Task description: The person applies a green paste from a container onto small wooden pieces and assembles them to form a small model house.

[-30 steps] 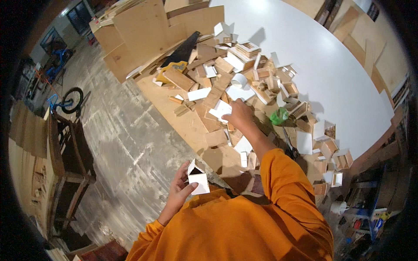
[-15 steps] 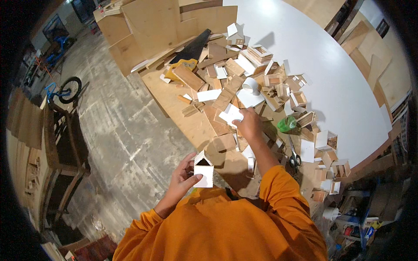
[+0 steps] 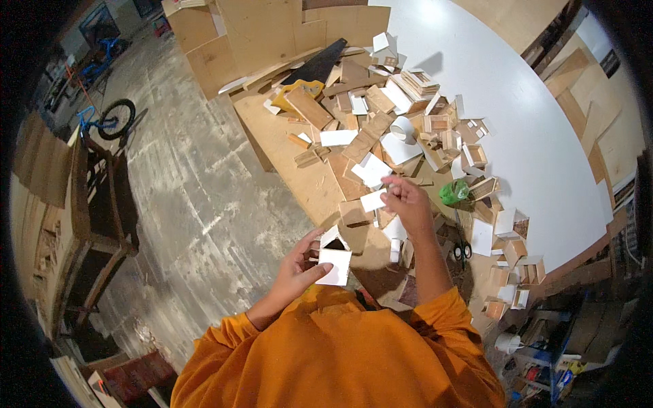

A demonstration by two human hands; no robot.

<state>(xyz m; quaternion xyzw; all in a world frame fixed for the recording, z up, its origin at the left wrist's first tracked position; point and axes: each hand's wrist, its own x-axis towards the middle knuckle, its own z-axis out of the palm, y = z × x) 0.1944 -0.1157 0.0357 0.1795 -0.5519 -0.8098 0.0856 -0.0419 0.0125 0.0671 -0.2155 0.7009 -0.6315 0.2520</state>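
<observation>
In front of the orange shirt (image 3: 333, 350), the fingers of the left hand (image 3: 294, 273) grip a small white house (image 3: 335, 268). Farther out, the right hand's (image 3: 413, 209) fingers pinch a white panel (image 3: 371, 200) above the wood-strewn counter (image 3: 305, 196); beyond lies a yellow-handled saw (image 3: 316, 71).

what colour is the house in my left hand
The house is white outside, best in head view.
</observation>
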